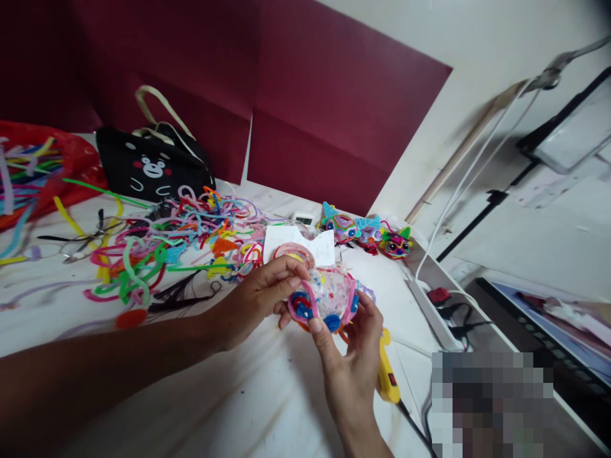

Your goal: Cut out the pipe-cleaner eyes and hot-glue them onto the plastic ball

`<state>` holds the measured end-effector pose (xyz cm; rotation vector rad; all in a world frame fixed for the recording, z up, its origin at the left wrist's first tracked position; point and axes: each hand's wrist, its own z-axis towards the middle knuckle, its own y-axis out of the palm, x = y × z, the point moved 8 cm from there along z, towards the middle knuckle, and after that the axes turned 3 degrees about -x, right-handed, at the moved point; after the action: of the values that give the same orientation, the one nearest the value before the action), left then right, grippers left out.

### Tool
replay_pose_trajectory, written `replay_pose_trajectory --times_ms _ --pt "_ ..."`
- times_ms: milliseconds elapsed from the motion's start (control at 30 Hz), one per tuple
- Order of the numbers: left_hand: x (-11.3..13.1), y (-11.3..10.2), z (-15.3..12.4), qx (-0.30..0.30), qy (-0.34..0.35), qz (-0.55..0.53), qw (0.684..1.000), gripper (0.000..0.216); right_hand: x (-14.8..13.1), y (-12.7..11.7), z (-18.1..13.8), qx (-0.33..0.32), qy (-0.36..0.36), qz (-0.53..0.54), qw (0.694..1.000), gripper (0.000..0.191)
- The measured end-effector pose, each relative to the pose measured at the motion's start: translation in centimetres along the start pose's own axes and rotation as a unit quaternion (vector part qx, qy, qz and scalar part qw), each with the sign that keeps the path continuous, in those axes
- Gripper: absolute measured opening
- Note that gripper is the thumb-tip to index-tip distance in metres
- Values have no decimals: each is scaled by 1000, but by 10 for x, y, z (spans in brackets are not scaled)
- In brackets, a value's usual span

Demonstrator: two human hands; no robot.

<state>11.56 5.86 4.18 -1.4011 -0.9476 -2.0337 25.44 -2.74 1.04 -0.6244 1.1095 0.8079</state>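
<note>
Between my two hands is a rounded clear craft piece (pixel 331 292) trimmed with pink, blue, red and orange pipe cleaners. My left hand (pixel 272 286) pinches its upper left side, where a pink strip runs. From the right, my right hand (pixel 351 343) grips the piece, thumb at its lower front edge and fingers behind. Just behind it lies a white card (pixel 324 247) with a notch, beside a coil of reddish strands (pixel 298 251). A yellow glue gun (pixel 389 375) lies right of my right hand, partly hidden by it.
Loose pipe cleaners (pixel 191 222) and scissors (pixel 88 238) cover the left side. A black bag (pixel 155 162) and a red bag of pipe cleaners (pixel 81 165) stand behind. Finished colourful animal-like pieces (pixel 395 243) sit at the back right, near a power strip (pixel 432 315).
</note>
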Motion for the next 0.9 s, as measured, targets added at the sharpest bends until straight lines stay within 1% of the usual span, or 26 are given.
replay_pose_trajectory --times_ms 200,400,533,667,900 --pt "1 0 0 8 -8 -5 1000 16 0 1 1 -1 3 -5 1000 79" --pt "1 -3 0 26 -36 -13 999 21 0 1 1 -2 11 -7 1000 78" --pt "2 -4 -1 31 -48 -10 998 20 0 1 1 -4 15 -4 1000 79" --pt "4 -5 0 28 -43 12 999 19 -1 0 2 -13 13 0 1000 80" --pt "7 -7 2 24 -37 46 998 18 -3 1 4 -35 14 32 999 75"
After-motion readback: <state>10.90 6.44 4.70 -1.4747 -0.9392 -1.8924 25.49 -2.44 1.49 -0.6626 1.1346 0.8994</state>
